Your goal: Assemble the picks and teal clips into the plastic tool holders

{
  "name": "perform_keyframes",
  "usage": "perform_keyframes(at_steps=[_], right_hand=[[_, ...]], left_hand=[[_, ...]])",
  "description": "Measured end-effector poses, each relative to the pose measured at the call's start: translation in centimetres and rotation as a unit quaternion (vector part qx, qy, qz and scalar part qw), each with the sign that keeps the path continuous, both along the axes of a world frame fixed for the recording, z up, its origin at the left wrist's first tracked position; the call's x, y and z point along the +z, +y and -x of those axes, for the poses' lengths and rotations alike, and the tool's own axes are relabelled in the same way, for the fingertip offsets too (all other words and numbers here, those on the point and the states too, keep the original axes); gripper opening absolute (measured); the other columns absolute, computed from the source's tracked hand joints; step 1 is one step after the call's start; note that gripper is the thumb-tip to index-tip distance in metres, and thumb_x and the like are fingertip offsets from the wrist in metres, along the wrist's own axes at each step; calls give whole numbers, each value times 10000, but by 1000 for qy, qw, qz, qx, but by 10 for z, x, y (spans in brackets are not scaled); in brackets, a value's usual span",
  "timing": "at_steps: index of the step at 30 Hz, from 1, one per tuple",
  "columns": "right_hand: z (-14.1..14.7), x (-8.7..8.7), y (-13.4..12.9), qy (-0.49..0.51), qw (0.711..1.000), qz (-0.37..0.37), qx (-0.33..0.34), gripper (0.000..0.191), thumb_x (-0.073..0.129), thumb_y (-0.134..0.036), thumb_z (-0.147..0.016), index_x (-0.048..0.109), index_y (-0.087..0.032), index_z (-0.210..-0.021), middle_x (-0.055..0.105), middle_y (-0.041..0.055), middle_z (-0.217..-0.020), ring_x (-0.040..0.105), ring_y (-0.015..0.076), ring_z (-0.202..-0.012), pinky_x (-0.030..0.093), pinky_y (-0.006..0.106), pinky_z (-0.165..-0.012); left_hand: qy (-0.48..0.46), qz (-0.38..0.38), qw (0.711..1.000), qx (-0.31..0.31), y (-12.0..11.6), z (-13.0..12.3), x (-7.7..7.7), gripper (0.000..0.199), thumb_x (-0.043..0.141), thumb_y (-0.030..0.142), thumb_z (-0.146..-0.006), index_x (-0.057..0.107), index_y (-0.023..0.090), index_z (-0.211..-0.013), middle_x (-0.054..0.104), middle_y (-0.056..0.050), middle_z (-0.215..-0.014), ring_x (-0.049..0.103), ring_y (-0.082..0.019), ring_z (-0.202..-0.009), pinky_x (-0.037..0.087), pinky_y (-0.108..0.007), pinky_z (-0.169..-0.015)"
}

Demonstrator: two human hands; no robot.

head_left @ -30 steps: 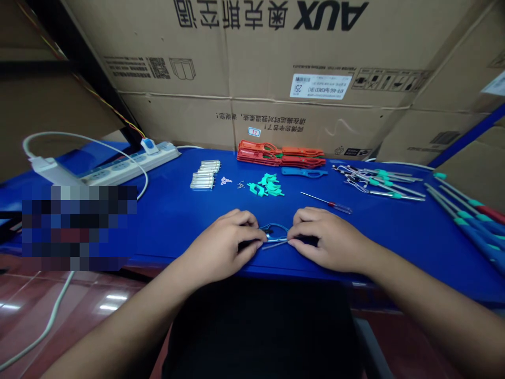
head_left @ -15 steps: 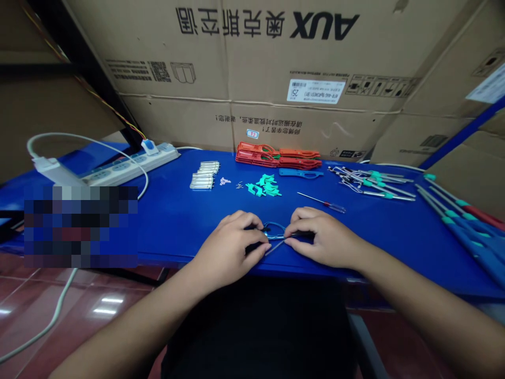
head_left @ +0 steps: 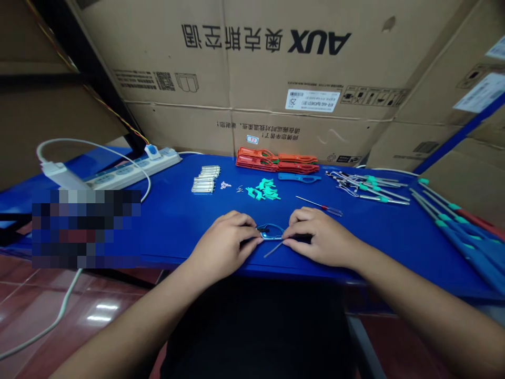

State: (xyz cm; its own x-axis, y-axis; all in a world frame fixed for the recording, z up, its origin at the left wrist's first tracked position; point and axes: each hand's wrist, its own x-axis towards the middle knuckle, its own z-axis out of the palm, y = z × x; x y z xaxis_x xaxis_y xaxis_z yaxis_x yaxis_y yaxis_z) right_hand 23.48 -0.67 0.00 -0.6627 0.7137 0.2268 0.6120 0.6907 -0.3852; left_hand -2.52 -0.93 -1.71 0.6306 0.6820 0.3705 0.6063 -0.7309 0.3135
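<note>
Now, with the handle (head_left: 272,238) between the 2 hands as marker, the box (head_left: 252,116) stands well behind it and the table (head_left: 169,226) spreads beneath. The power strip (head_left: 134,169) is behind it, far left; spare handles (head_left: 473,258) fan out well to its right, wired rods (head_left: 384,199) behind and right.

The left hand (head_left: 223,242) is pinched closed on its left end; the right hand (head_left: 319,237) grips its right end, with a thin stick caught in the same fingers. Behind it lie the red stack (head_left: 276,160) and, slightly right, 1 blue piece (head_left: 299,178); the screwdriver (head_left: 324,207) is nearer, also right.

The stick (head_left: 273,249) has just changed: 1 second ago it ran almost alongside the handle; now its free end slants away on the wearer's side, and the left fingertips have come clear of it. That suggests the left hand is busy with the handle alone. The right fingers hide the stick's other end, so I can't fairly say whether it is joined on.

Behind the handle sit green clips (head_left: 268,190); further left, clear tubes (head_left: 204,181), then pink bits (head_left: 224,185) and pins (head_left: 239,189).
</note>
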Motion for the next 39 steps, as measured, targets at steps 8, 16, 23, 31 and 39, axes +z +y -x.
perform_keyframes(at_steps=[8,16,23,31,39], right_hand=[[26,18,56,-44,994,-68,-78,248,569,-242,-905,701,-209,-1112,741,52,-1015,653,187,-881,471,317,-762],[69,13,89,-212,967,-111,-92,209,545,-249,-869,707,-173,-977,726,134,-1000,654,248,-825,375,304,-592],[64,14,86,-197,969,-102,-111,172,546,-159,-832,675,-193,-941,719,77,-894,630,205,-770,360,287,-597],[61,29,28,-6,981,-188,-57,258,468,-186,-926,625,-183,-1131,704,97,-1055,635,223,-949,468,325,-817],[38,35,13,127,985,-112,-24,396,591,-211,-873,585,-207,-1268,722,30,-935,673,163,-804,534,292,-779]], left_hand=[[5,-8,1000,-7,4,2,-1,199,572,274,-954,760,209,-941,678,-73,-1007,599,-209,-918,495,-402,-846],[-38,-6,999,-3,1,3,1,181,569,260,-940,738,203,-972,655,-77,-1056,591,-214,-961,506,-419,-883],[-175,-1,983,58,2,6,11,167,606,298,-913,744,204,-921,686,-63,-1006,651,-192,-936,531,-359,-873],[-314,200,926,64,17,-5,22,448,592,489,-922,699,159,-1206,769,-75,-997,720,-212,-891,584,-333,-820],[-281,74,952,97,10,-14,25,263,644,342,-895,766,176,-1058,772,-36,-834,706,-174,-731,567,-282,-703]])
